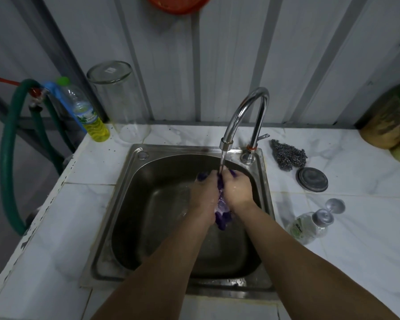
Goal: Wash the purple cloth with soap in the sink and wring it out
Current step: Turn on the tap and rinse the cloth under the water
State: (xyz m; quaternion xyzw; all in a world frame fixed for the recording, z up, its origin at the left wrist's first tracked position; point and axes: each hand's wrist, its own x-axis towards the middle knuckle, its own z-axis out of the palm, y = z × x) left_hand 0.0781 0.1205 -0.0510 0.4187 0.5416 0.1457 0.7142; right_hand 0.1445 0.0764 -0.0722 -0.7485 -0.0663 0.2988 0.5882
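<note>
I see my left hand point(204, 192) and right hand point(237, 190) both clenched around the purple cloth point(222, 213), bunched between them over the steel sink point(116, 204), directly under the faucet point(243, 116) and its running stream; a soap bottle point(310, 225) lies right of the sink.

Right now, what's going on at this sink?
A person is washing a purple cloth over a steel sink. Both hands grip it: the left hand and the right hand bunch the cloth between them under water running from the tap. A soap pump bottle lies tipped over on the counter to the right, near a steel scourer. The cloth is not yet wrung out.
</note>
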